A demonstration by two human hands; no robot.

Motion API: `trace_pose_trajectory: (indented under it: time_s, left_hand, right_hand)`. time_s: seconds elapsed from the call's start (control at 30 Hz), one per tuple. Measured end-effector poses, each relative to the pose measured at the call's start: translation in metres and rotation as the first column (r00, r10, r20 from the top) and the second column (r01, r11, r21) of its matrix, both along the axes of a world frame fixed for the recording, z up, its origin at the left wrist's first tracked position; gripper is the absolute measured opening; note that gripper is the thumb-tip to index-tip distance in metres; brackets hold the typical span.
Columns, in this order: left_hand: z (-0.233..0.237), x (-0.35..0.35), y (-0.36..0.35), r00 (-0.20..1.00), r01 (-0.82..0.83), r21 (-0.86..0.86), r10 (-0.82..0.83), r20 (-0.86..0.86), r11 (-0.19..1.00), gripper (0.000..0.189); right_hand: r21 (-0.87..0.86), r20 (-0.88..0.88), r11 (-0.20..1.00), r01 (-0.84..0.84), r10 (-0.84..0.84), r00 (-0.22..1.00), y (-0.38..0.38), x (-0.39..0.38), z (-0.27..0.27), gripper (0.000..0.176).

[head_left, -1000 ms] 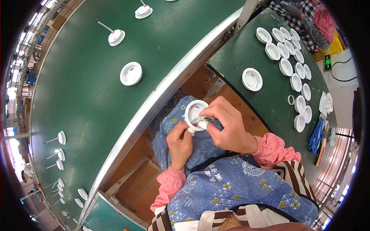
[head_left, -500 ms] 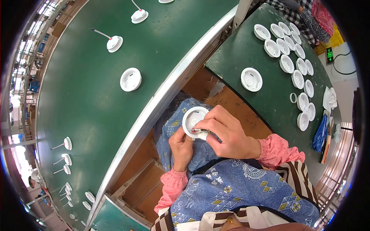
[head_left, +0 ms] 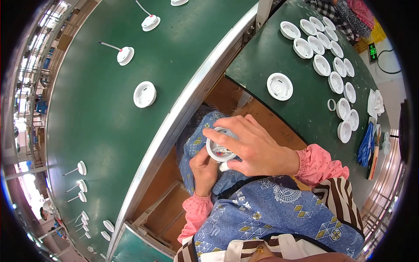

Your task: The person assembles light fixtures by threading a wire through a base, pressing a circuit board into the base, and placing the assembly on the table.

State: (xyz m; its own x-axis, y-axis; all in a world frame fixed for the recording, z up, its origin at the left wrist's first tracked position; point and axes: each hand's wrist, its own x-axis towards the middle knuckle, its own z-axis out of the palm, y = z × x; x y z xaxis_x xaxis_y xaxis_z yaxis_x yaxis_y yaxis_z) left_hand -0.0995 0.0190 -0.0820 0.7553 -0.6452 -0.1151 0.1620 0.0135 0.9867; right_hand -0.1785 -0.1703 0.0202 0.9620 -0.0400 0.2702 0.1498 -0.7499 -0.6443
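A white round plastic cup-shaped housing [head_left: 213, 149] is held over my lap, its hollow side facing up. Small wires with a bit of red show inside it near the lower rim. My left hand [head_left: 204, 172] grips the housing's lower left edge, thumb and fingers closed on it. Across the top lies my right hand [head_left: 257, 148], its fingers reaching over to the far rim and its thumb at the near side. The right thumb carries a white wrap [head_left: 224, 166]. The right fingers cover much of the housing's upper right part.
On the left, a green belt-like surface [head_left: 104, 105] with a metal edge rail [head_left: 174, 111] carries an upturned housing [head_left: 144, 94] and several wired ones. The right table [head_left: 248, 65] holds several white housings [head_left: 322, 65], a white ring [head_left: 331, 105] and a blue-handled tool [head_left: 365, 146].
My right fingers have left the wires inside the housing and now stretch over its far rim. My left hand keeps its hold. The whole view has shifted slightly.
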Motion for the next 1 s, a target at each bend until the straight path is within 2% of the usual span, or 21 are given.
trace_pose_trajectory:
  time_s: [0.2, 0.43, 0.53, 0.63, 0.8, 0.9, 1.0]
  left_hand:
    - [0.010, -0.003, -0.004, 0.982, -0.063, 0.035, 0.056, 0.180, 0.997, 0.012]
    - [0.026, -0.010, -0.013, 0.889, -0.203, 0.049, 0.163, 0.429, 0.978, 0.004]
    - [0.029, -0.011, -0.014, 0.913, -0.207, 0.067, 0.168, 0.372, 0.976, 0.005]
    - [0.032, -0.011, -0.015, 0.947, -0.132, 0.090, 0.099, 0.307, 0.987, 0.009]
    - [0.041, -0.010, -0.020, 0.937, -0.046, 0.133, -0.003, 0.349, 0.990, 0.016]
    - [0.049, -0.009, -0.023, 0.946, 0.012, 0.091, -0.041, 0.322, 0.996, 0.016]
    - [0.060, -0.014, -0.022, 0.946, 0.060, 0.099, -0.088, 0.311, 0.993, 0.014]
  right_hand:
    - [0.083, 0.033, 0.996, 0.014, -0.017, 0.999, 0.000, -0.001, -0.001, 0.071]
    - [0.139, 0.089, 0.983, 0.120, -0.133, 0.987, 0.004, -0.002, -0.007, 0.071]
    - [0.118, 0.121, 0.985, 0.129, -0.143, 0.982, 0.004, -0.003, -0.008, 0.070]
    - [0.120, 0.107, 0.988, 0.101, -0.114, 0.988, 0.000, -0.007, -0.013, 0.071]
    - [0.129, 0.032, 0.990, 0.054, -0.058, 0.998, -0.009, -0.012, -0.012, 0.074]
    - [0.211, 0.080, 0.975, 0.066, -0.084, 0.993, -0.002, -0.010, -0.005, 0.067]
    - [0.133, 0.115, 0.984, 0.116, -0.132, 0.984, 0.003, -0.010, -0.020, 0.059]
